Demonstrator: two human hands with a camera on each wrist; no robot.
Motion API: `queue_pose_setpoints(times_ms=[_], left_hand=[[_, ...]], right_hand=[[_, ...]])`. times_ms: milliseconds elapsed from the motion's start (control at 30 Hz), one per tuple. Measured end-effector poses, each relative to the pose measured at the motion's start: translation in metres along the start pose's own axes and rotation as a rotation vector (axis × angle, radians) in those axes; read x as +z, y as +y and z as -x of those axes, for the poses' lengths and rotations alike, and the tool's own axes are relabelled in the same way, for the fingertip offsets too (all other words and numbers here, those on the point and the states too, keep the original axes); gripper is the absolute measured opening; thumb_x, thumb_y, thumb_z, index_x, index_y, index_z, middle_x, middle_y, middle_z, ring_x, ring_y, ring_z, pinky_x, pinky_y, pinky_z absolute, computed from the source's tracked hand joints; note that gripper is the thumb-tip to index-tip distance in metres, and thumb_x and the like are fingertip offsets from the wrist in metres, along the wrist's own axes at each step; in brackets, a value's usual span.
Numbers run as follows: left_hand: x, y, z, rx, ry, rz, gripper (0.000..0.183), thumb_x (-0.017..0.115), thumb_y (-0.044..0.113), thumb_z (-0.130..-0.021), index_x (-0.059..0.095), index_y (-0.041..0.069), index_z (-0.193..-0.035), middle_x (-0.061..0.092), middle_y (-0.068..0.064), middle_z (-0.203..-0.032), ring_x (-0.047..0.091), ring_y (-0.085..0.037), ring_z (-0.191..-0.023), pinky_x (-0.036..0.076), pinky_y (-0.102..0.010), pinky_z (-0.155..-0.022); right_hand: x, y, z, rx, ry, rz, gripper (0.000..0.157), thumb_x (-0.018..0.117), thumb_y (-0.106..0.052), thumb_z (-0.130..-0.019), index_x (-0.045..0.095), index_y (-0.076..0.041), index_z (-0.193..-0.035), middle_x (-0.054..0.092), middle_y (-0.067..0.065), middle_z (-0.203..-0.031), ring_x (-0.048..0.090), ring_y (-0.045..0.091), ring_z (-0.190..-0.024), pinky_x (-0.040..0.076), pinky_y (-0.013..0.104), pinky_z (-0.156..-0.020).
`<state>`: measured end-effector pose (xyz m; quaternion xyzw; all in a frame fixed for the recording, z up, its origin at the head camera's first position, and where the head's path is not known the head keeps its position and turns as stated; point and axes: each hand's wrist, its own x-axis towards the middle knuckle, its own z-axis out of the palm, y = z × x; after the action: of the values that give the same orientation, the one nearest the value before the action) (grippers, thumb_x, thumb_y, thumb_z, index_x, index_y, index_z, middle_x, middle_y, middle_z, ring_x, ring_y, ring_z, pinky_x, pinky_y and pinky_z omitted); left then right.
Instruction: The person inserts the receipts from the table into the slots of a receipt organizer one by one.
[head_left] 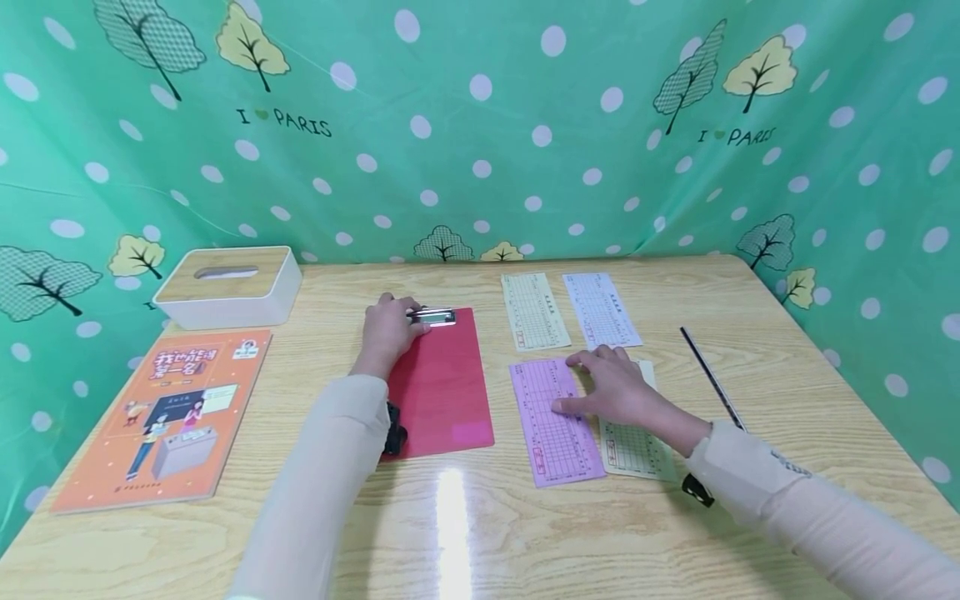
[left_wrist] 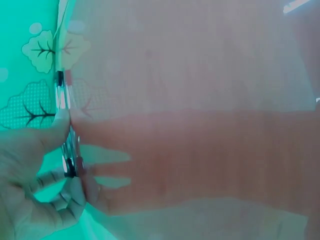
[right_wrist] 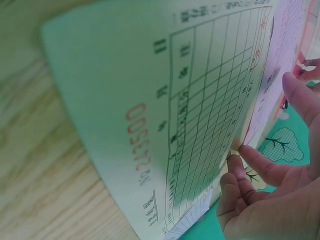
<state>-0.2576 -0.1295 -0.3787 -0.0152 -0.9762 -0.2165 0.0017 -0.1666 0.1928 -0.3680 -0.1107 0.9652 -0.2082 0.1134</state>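
A red clipboard (head_left: 450, 392) lies flat on the table, its metal clip (head_left: 437, 317) at the far end. My left hand (head_left: 384, 333) holds the clip end at its left side, thumb on the clip; the left wrist view shows the fingers bent at the clip's end (left_wrist: 70, 165). To the right lies a purple printed form (head_left: 551, 429). My right hand (head_left: 615, 387) touches it near the upper right, thumb and forefinger spread apart. A pale green form (head_left: 637, 454), large in the right wrist view, lies partly hidden beneath that hand.
Behind these are a cream form (head_left: 534, 312) and a bluish-white form (head_left: 600, 308). A thin dark stick (head_left: 708, 371) lies at right, partly behind my sleeve. An orange book (head_left: 172, 417) and a wood-topped tissue box (head_left: 225, 287) occupy the left. A green patterned curtain surrounds the table's back.
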Motion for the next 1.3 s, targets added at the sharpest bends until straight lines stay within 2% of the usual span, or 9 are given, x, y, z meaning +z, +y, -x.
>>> queue_pose_setpoints(times_ms=[100,367,500,833,1067,1300], left_hand=[[0.0000,0.0003,0.0005,-0.003,0.014,-0.003,0.037,0.074,0.021,-0.095,0.067,0.005,-0.127,0.055,-0.025,-0.122,0.054,-0.045,-0.108,0.046,-0.049,-0.097],[0.0016,-0.0012,0.0018,0.093,0.087,-0.059,0.032,0.076,0.021,-0.092,0.071,0.004,-0.118,0.062,-0.022,-0.109,0.061,-0.045,-0.103,0.048,-0.050,-0.097],[0.0022,-0.0015,0.0009,0.111,0.106,-0.056,0.032,0.077,0.022,-0.090,0.072,0.003,-0.117,0.064,-0.021,-0.107,0.063,-0.044,-0.101,0.049,-0.050,-0.095],[0.0021,-0.0048,-0.0029,0.125,0.080,-0.048,0.029,0.075,0.020,-0.093,0.073,0.003,-0.116,0.064,-0.020,-0.103,0.063,-0.039,-0.095,0.049,-0.049,-0.093],[-0.0014,-0.0053,-0.0035,0.149,0.052,-0.046,0.023,0.073,0.020,-0.095,0.073,0.002,-0.110,0.063,-0.019,-0.099,0.063,-0.040,-0.093,0.050,-0.051,-0.089],[-0.0039,-0.0036,-0.0043,0.145,0.021,-0.048,0.022,0.072,0.020,-0.096,0.072,0.002,-0.108,0.064,-0.020,-0.101,0.062,-0.038,-0.093,0.051,-0.050,-0.088]], right_hand=[[-0.0002,-0.0001,0.0007,-0.007,-0.004,-0.002,0.080,0.082,-0.047,-0.083,0.054,0.000,-0.141,0.053,0.021,-0.128,0.043,0.034,-0.110,0.039,0.046,-0.087],[-0.0001,0.0014,0.0010,-0.005,-0.005,-0.003,0.080,0.082,-0.047,-0.084,0.053,-0.001,-0.142,0.052,0.022,-0.130,0.042,0.035,-0.111,0.039,0.047,-0.088],[0.0000,0.0030,0.0013,-0.008,-0.005,0.004,0.080,0.081,-0.047,-0.084,0.053,-0.001,-0.143,0.051,0.023,-0.131,0.042,0.036,-0.112,0.038,0.049,-0.090],[-0.0004,0.0034,0.0020,-0.034,-0.011,-0.014,0.080,0.080,-0.047,-0.085,0.052,0.000,-0.143,0.052,0.021,-0.127,0.042,0.036,-0.111,0.036,0.052,-0.093],[-0.0007,0.0029,0.0017,-0.029,-0.016,-0.021,0.080,0.080,-0.047,-0.085,0.051,0.000,-0.143,0.051,0.021,-0.129,0.042,0.035,-0.111,0.036,0.052,-0.093],[-0.0020,0.0017,0.0012,-0.019,-0.032,-0.016,0.083,0.080,-0.049,-0.084,0.050,0.000,-0.144,0.050,0.022,-0.131,0.042,0.035,-0.112,0.037,0.051,-0.092]])
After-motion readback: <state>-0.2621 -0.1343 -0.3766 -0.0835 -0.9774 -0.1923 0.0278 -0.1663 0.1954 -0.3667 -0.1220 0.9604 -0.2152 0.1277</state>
